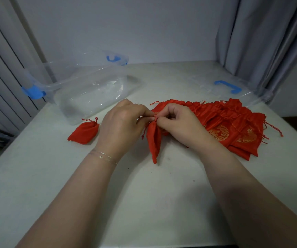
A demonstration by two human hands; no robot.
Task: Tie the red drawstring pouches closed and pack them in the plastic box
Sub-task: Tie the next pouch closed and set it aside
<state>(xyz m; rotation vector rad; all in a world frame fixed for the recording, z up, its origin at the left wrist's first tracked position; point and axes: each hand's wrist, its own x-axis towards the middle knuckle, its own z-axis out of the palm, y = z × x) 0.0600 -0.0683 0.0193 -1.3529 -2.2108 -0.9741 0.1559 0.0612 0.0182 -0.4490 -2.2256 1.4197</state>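
Note:
At the table's middle, a red drawstring pouch [154, 140] hangs bunched at its neck between both hands. My left hand [121, 124] pinches the neck and cord from the left; my right hand [178, 122] pinches it from the right, fingers curled. Another red pouch [84, 132], cinched at the top, lies on the table to the left. A pile of flat red pouches [233, 126] with gold print spreads out to the right, partly behind my right hand. The clear plastic box [83, 81] with blue latches stands at the back left; nothing red shows inside it.
The box's clear lid [230, 86] with a blue handle lies at the back right, behind the pile. Grey curtains hang at the right and a wall closes the back. The white table [144, 194] reaches to the near edge between my forearms.

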